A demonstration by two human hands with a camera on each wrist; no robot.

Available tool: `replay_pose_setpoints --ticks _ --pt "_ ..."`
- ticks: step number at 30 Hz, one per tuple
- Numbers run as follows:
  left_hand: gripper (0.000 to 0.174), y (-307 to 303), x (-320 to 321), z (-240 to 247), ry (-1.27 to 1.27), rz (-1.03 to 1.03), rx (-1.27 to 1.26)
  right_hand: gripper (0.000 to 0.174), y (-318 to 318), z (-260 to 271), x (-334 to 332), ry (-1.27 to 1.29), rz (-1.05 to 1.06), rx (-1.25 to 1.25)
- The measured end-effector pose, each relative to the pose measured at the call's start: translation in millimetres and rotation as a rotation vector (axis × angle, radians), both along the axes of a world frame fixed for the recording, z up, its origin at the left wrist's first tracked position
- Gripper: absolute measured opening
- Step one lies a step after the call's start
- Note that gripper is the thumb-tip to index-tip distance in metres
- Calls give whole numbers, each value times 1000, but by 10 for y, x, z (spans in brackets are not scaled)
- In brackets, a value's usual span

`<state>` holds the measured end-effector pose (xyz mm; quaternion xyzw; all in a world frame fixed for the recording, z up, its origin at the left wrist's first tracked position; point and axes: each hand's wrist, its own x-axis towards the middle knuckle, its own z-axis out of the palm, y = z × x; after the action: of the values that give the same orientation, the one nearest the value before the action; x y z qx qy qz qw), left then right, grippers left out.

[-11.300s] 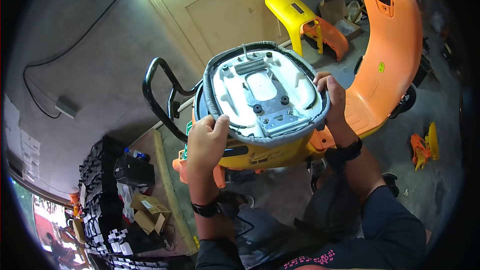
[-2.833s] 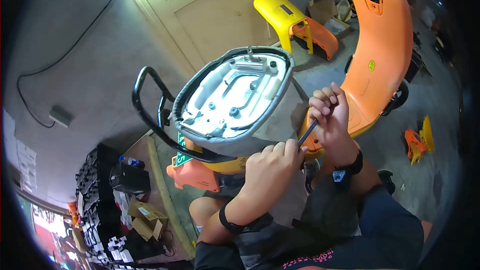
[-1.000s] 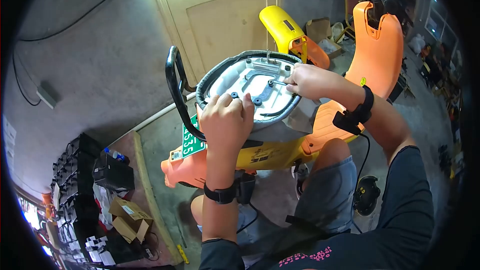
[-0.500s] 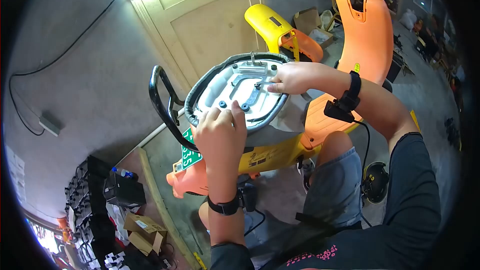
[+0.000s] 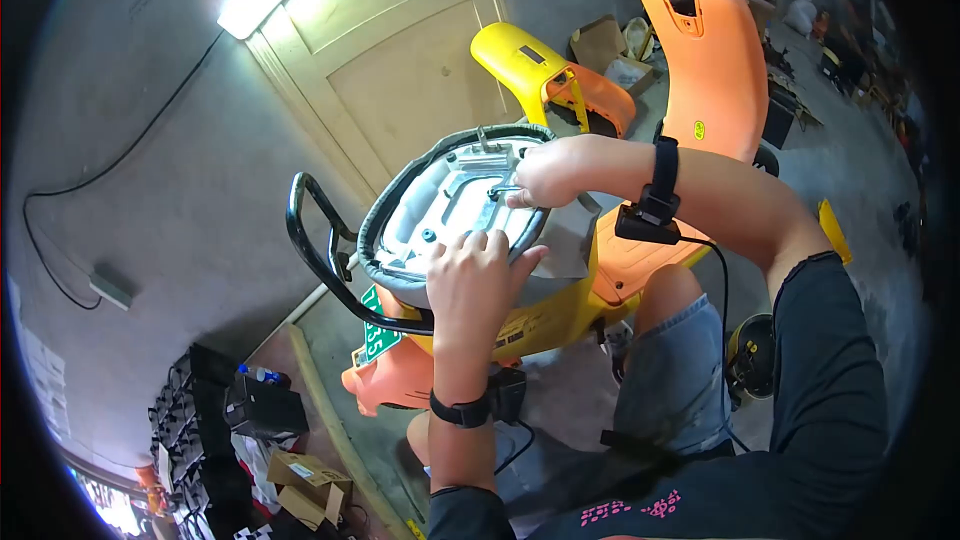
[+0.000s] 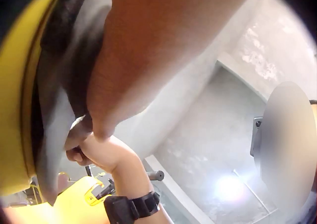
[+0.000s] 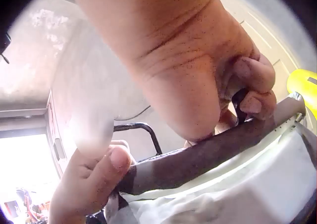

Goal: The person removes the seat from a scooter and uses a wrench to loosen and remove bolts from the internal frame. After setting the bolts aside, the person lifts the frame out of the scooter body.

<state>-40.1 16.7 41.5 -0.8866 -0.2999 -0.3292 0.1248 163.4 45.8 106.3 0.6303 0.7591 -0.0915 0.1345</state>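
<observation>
An upturned seat [image 5: 425, 202] with a grey cover rim and metal plate lies on the yellow-orange scooter body [image 5: 545, 325]. My left hand [image 5: 475, 285] grips its near rim, fingers over the edge and thumb to the right. My right hand [image 5: 560, 172] reaches over the right rim and pinches a thin metal tool [image 5: 507, 189], whose end meets a fastener on the plate. In the right wrist view the right hand [image 7: 198, 70] has curled fingers around a dark piece of the tool [image 7: 240, 105], and the left hand [image 7: 94, 179] touches the rim.
A black grab rail [image 5: 310, 240] rises left of the seat. An orange scooter shell [image 5: 710, 90] and a yellow cover [image 5: 515, 60] stand behind. Black cases [image 5: 190, 430] and an open carton [image 5: 308, 485] are at lower left.
Both hands held the rim at first, then the tool in front of the seat. The right hand has since carried it to the plate; the left returned to the rim and lately shifted right along it.
</observation>
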Motion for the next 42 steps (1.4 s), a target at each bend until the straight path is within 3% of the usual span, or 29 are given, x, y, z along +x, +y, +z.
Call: replay_pose_setpoints --ticks 4,7,13,18,24,42 --pt "46 -26 -5 33 29 23 -96 51 90 -14 172 -20 3 -17" --pt "44 -16 -19 22 38 31 -76 49 103 -47 347 158 115 48" --pt "41 4 -17 30 75 42 -137 47 108 15 349 113 142 55" --pt "36 52 32 -38 68 -46 -74 48 235 -101 461 138 273 149" --pt "36 92 24 -47 92 -87 -39 44 382 -156 526 110 275 106" --pt "34 120 45 -72 145 -120 16 43 484 -289 640 131 432 304"
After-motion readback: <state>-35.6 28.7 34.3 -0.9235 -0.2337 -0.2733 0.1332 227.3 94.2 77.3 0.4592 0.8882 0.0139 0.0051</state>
